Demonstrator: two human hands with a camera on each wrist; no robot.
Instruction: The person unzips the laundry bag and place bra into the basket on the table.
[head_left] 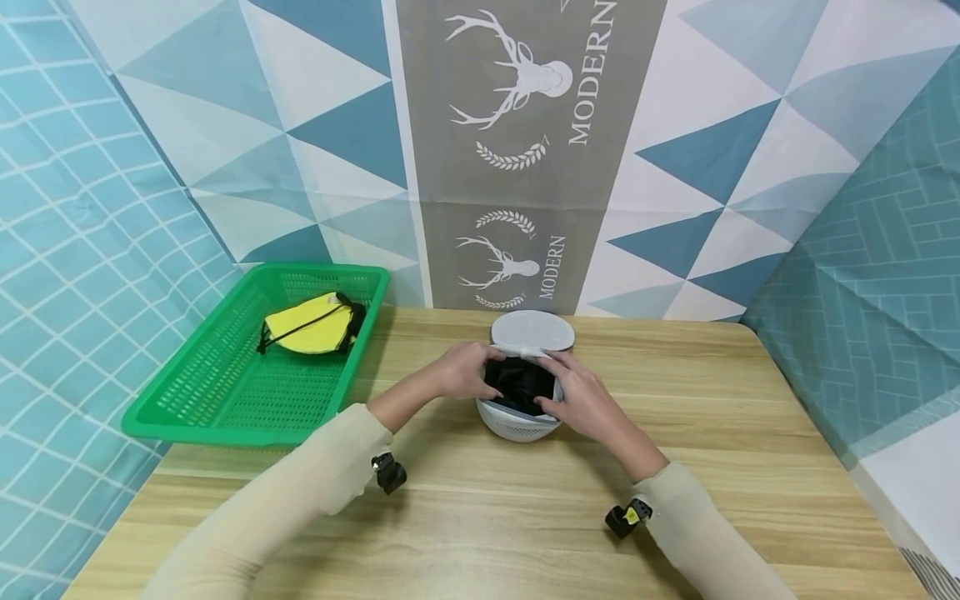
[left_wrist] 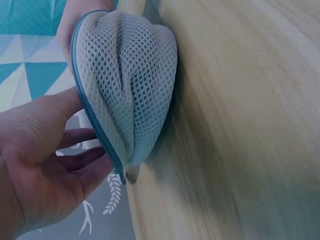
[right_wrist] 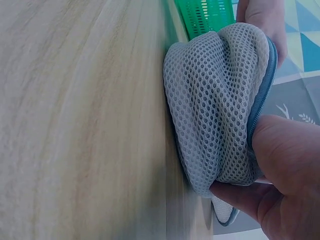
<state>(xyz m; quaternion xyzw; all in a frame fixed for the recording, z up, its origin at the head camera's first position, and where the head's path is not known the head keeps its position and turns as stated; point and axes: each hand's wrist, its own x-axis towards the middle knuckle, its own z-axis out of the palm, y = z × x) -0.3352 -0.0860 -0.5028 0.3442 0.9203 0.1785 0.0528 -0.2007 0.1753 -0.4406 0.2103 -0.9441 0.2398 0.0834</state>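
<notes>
A white mesh laundry bag (head_left: 517, 425) with a blue-grey zip edge stands on the wooden table, its round lid (head_left: 532, 331) folded back. Black cloth (head_left: 521, 382) shows inside the opening. At the left side of the rim, my left hand (head_left: 467, 371) grips the edge; in the left wrist view its thumb and curled fingers meet the zip edge. My right hand (head_left: 588, 400) pinches the opposite side, and the right wrist view shows mesh (right_wrist: 215, 110) bunched in folds beside its thumb. Some fingertips of both hands are hidden behind the rim.
Left of the bag sits a green plastic basket (head_left: 255, 435) holding a yellow pouch (head_left: 311, 327) with black cords. Patterned cloth (head_left: 525, 183) hangs behind the table (head_left: 487, 517), with blue tile-patterned sheets on both sides. Each sleeve carries a small black wrist camera.
</notes>
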